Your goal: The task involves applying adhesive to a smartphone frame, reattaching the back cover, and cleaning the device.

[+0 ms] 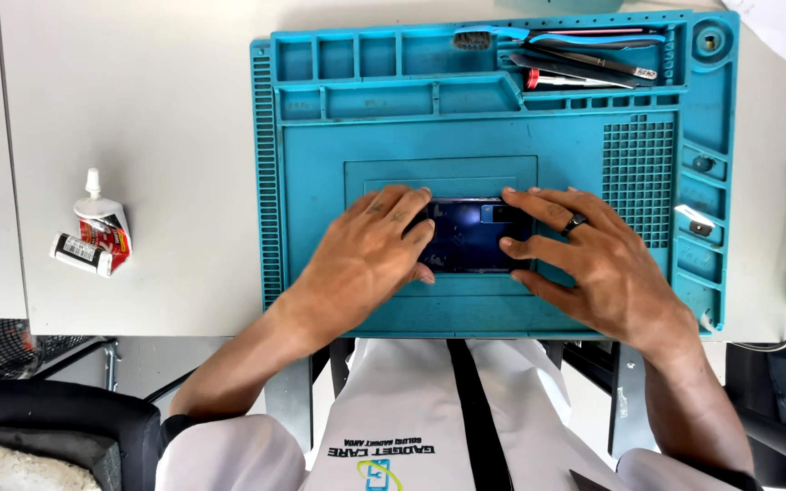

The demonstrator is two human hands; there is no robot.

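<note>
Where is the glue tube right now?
The glue tube lies rolled up on the white table, left of the blue mat, far from both hands.

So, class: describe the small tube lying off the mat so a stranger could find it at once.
Start at the blue work mat on the white table and look left, past its edge. There lies a crumpled red-and-white tube with a white nozzle, the only thing on that side.
</note>
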